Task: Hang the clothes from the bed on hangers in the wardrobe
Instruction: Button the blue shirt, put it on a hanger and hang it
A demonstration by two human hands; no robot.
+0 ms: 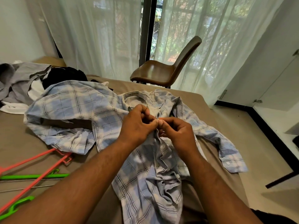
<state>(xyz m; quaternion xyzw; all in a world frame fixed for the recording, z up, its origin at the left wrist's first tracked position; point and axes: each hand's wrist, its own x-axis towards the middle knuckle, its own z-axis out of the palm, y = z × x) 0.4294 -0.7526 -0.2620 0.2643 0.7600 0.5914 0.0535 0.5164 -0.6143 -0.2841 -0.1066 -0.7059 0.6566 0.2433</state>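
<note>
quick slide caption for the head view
Left hand and right hand pinch the front of a plaid shirt on the bed beside plastic hangers.

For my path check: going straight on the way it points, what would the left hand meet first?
The left hand would likely meet the right hand first; both pinch the plaid shirt.

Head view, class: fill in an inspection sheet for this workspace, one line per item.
Surface: bed, tan sheet.
Job's things: plaid shirt spread on it; pile of clothes, grey, black and white, at the far left; pink hanger and green hangers lying at the near left.
Clutter: nothing seen.
Grippers: left hand and right hand both pinch the shirt's front edge below the collar.
Cables: nothing seen.
Surroundings: brown chair, sheer curtains over a window.
</note>
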